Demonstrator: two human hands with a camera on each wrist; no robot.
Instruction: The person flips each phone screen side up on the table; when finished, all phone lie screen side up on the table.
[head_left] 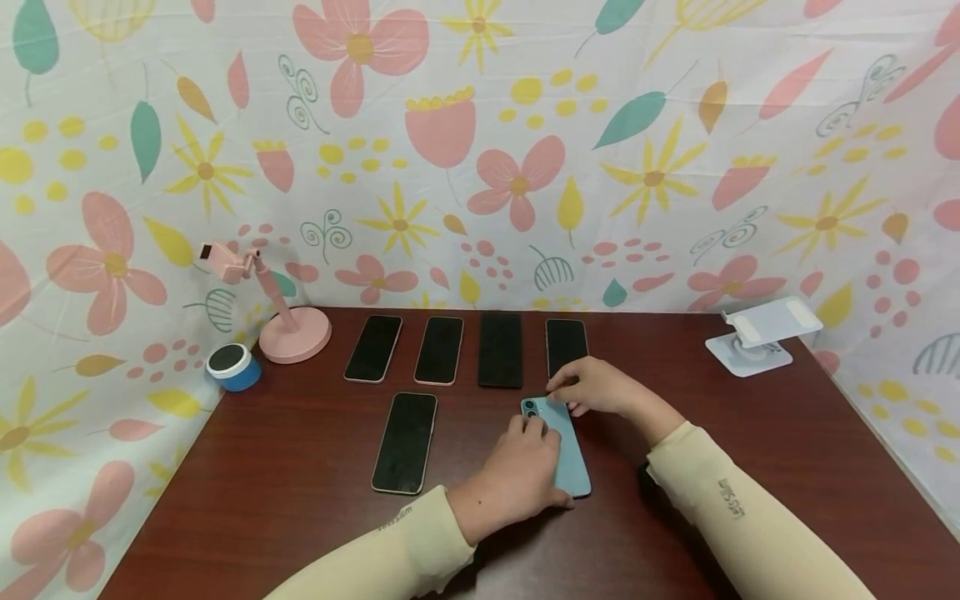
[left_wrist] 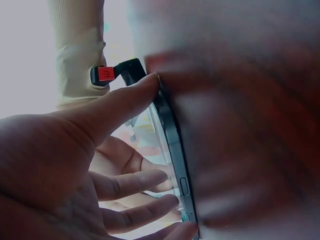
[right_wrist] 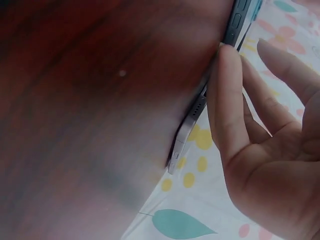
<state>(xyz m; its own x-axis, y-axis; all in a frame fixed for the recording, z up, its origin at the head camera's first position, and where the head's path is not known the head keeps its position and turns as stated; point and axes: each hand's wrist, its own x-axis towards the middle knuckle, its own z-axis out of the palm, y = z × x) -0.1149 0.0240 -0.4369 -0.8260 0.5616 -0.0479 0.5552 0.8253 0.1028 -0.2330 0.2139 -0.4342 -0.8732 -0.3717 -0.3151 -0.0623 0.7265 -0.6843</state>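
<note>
A light blue phone lies back up on the table, its camera lenses at the far left corner. Over its left side, my left hand holds it, with the thumb at the near edge and the fingers along the side, as the left wrist view shows. My right hand is at the far right corner. In the right wrist view, a fairly straight finger touches the phone's side edge, while the thumb stands apart. Just beyond the right hand lies a dark-screened phone, partly hidden by it.
A black phone and two other dark-screened phones continue the back row. Another phone lies nearer, left of my left hand. A pink stand and blue-white round container are at left; a white stand is at right.
</note>
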